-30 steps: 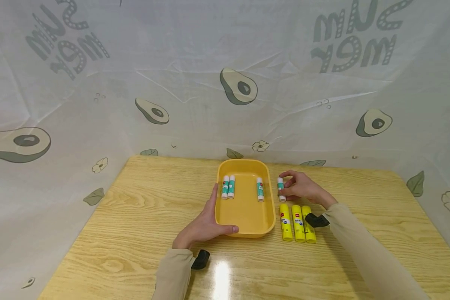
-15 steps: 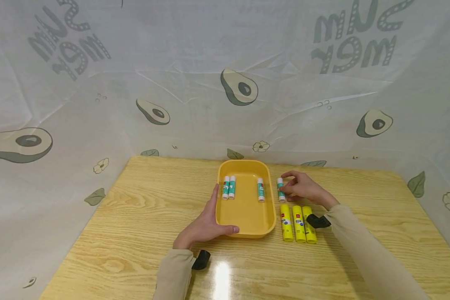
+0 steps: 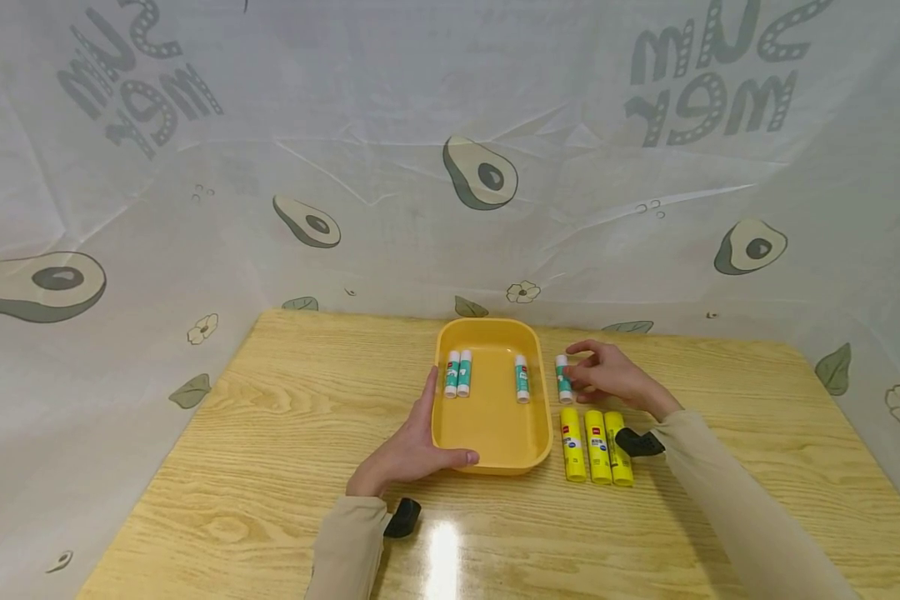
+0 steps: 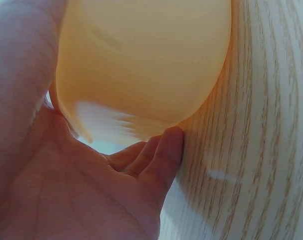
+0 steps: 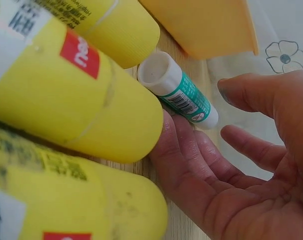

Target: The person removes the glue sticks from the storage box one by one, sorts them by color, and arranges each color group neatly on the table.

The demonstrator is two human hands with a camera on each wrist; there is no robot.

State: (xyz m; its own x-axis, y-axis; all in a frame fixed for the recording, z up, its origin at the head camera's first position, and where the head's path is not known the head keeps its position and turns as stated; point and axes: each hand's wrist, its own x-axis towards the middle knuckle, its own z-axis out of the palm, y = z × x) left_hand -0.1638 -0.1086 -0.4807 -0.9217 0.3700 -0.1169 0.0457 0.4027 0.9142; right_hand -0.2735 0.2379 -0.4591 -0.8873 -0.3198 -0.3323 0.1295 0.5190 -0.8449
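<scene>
My left hand (image 3: 408, 450) holds the near left corner of a yellow plastic tray (image 3: 487, 454), its thumb at the front rim and fingers along the left wall. Inside the tray lie two white-and-teal glue sticks (image 3: 452, 375) side by side on the left and one similar glue stick (image 3: 522, 379) on the right. Outside, by the tray's right wall, another small glue stick (image 3: 562, 379) lies on the table. My right hand (image 3: 611, 379) is beside it, fingertips close against it. In the right wrist view, the thumb (image 5: 246, 92) stands apart from this glue stick (image 5: 184, 97).
Three larger yellow glue sticks (image 3: 597, 447) lie in a row on the wooden table (image 3: 307, 400), right of the tray and below my right hand. A pale curtain (image 3: 390, 167) with avocado prints hangs behind the table's back edge.
My right fingers have loosened from the small glue stick and drawn slightly right, leaving it lying beside the tray. My left hand and the tray have stayed put.
</scene>
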